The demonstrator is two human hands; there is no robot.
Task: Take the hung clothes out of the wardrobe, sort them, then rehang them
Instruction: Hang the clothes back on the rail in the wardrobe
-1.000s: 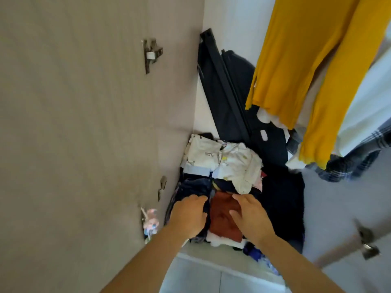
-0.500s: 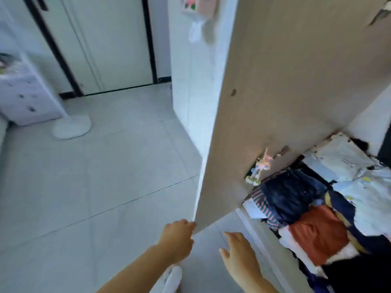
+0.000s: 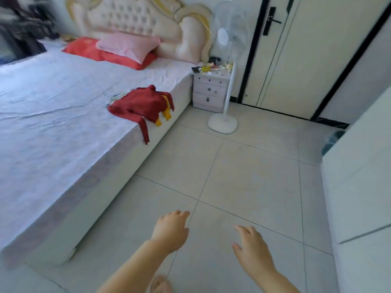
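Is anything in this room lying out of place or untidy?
Yes. A red garment lies crumpled at the edge of the bed, one sleeve hanging over the side, yellow cloth poking out beneath it.

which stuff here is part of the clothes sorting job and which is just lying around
Part of the job:
red garment, lying at the edge of the bed
yellow garment, partly under it
left hand and right hand, both empty

Just lying about:
pink pillow
red pillow
standing fan
nightstand, clutter on top
door
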